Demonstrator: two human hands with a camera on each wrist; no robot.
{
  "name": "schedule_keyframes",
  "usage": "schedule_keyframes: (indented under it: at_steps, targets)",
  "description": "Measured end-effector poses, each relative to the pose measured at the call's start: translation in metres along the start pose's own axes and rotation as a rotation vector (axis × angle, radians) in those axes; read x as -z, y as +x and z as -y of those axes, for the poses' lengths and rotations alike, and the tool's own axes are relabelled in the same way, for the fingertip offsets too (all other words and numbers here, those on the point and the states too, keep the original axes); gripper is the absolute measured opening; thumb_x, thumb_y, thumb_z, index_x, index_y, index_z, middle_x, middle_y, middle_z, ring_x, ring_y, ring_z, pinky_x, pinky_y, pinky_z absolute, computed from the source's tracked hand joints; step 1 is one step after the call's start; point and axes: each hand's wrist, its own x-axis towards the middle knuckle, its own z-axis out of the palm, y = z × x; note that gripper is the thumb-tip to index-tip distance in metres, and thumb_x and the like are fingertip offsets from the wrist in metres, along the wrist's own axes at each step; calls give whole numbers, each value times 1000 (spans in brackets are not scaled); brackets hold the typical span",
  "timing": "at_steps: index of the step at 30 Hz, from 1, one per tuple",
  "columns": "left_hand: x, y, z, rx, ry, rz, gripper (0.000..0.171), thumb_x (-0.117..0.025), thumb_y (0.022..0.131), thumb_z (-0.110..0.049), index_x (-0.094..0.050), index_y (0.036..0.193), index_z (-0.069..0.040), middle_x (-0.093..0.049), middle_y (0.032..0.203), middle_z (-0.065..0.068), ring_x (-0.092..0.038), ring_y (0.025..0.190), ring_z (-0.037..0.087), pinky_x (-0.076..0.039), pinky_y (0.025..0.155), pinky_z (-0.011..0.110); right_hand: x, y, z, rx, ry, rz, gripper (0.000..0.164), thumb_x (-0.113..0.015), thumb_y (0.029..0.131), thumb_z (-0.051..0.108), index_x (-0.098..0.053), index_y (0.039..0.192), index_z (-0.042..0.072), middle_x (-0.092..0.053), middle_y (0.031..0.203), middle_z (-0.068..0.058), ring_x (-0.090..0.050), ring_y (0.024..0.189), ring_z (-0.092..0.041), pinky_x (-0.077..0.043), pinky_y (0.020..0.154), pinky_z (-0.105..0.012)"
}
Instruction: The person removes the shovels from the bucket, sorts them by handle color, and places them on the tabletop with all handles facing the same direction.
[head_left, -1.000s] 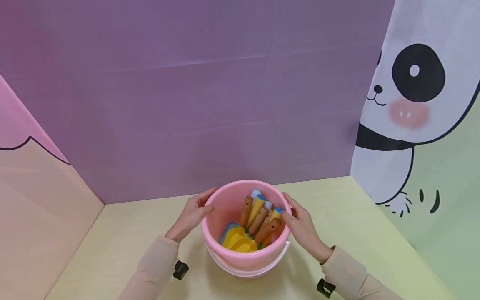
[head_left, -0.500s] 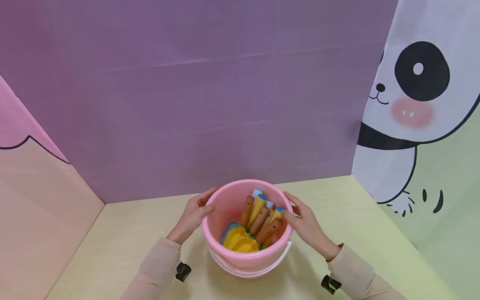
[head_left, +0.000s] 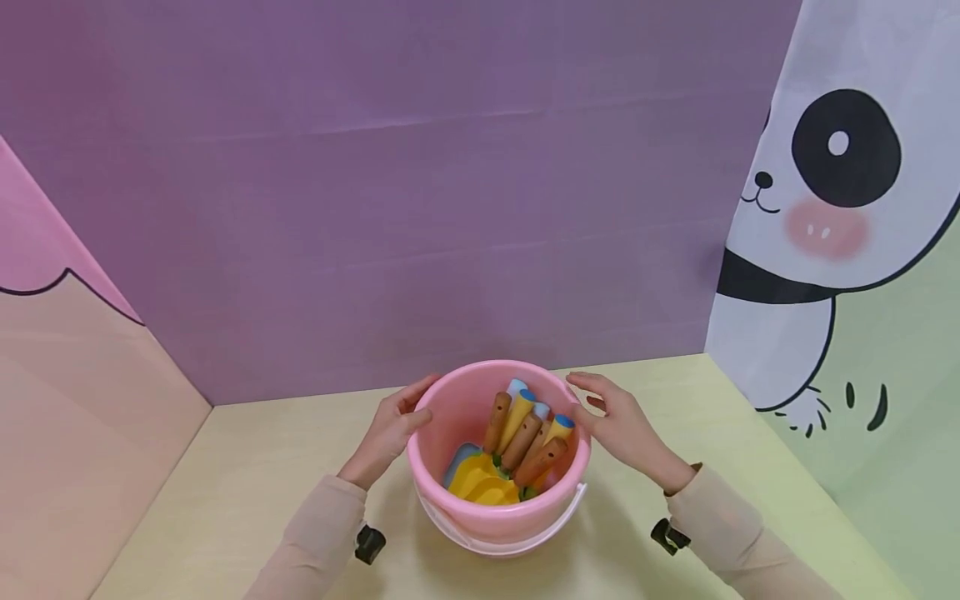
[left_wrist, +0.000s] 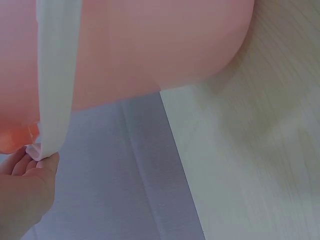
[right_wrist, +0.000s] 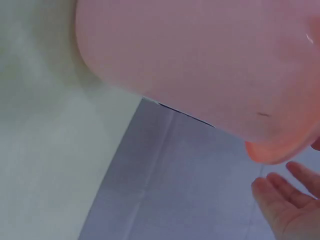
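A pink bucket (head_left: 487, 523) with a white handle (head_left: 513, 548) hanging at its front stands on the table. Inside lean several toy sand tools, with brown handles (head_left: 517, 442) and yellow handles (head_left: 514, 421) capped in blue; a yellow scoop (head_left: 480, 483) lies low in it. My left hand (head_left: 386, 432) grips the bucket's left rim, thumb over the edge; the left wrist view shows its fingers beside the handle's end. My right hand (head_left: 624, 427) is at the right rim with its fingers spread and off the wall. Whether its thumb touches the rim I cannot tell.
The pale wooden table (head_left: 285, 433) extends to both sides of the bucket. A purple backdrop (head_left: 450, 208) rises close behind it. To the right is a panel with a panda picture (head_left: 810, 225), to the left a pink and peach panel (head_left: 67, 400).
My right hand's fingers have come away from the bucket's rim and moved slightly right. The left hand keeps its grip, and the bucket has stayed in place.
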Motion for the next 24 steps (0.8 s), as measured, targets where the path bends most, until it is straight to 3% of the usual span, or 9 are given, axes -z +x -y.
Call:
schedule_keyframes:
  at_steps: [3, 7, 15, 24]
  targets:
    - [0, -1, -1, 4, 6, -3, 52, -47, 86, -4, -41, 138, -8, -45, 138, 13, -50, 118, 29, -50, 88, 30, 4, 9, 3, 80, -36, 12, 37, -61, 85, 7, -56, 121, -3, -58, 121, -19, -54, 112, -34, -46, 90, -48]
    - [0, -1, -1, 13, 3, -11, 52, -47, 86, -5, -42, 138, -10, -45, 138, 11, -51, 118, 28, -50, 87, 28, 8, 23, 10, 136, -30, 106, 35, -61, 85, 7, -58, 118, -2, -61, 117, -17, -57, 109, -32, -47, 90, -47]
    - [-1, 0, -2, 12, 12, -7, 52, -48, 86, -4, -42, 138, -8, -44, 139, 12, -49, 119, 29, -49, 89, 29, -4, 49, 23, 53, 76, 310, 35, -59, 87, 12, -58, 121, 2, -59, 122, -16, -56, 113, -32, -51, 87, -37]
    - [-1, -1, -3, 8, 26, -8, 53, -49, 86, -4, -42, 138, -8, -46, 138, 14, -51, 117, 29, -50, 87, 31, -27, 71, 22, 50, 45, 447, 35, -61, 86, 11, -60, 120, 4, -63, 117, -12, -59, 110, -25, -49, 91, -35]
